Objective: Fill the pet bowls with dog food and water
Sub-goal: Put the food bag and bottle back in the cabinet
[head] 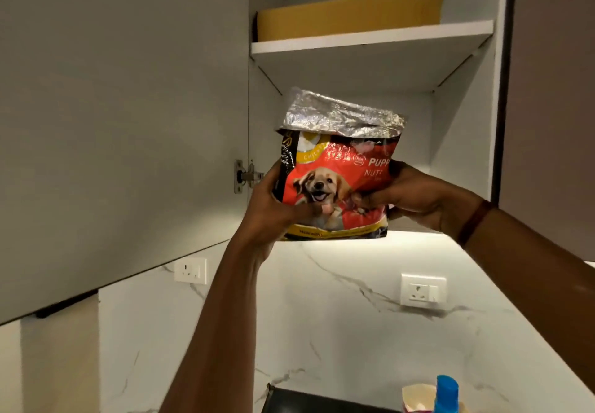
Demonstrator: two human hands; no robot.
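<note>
A red dog food bag point(335, 168) with a puppy picture and a folded silver foil top is held up in front of an open wall cabinet. My left hand point(273, 209) grips its lower left side, thumb across the front. My right hand point(415, 197) grips its right side, fingers curled round the edge. The bag is upright, level with the cabinet's lowest compartment. No pet bowls are in view.
The open cabinet door point(122, 116) stands at the left. A white shelf point(370, 42) above carries a yellow box point(347, 16). Two wall sockets point(190, 271) point(423, 289) sit on the marble backsplash. A blue bottle cap point(447, 393) and a dark object point(309, 403) lie at the bottom edge.
</note>
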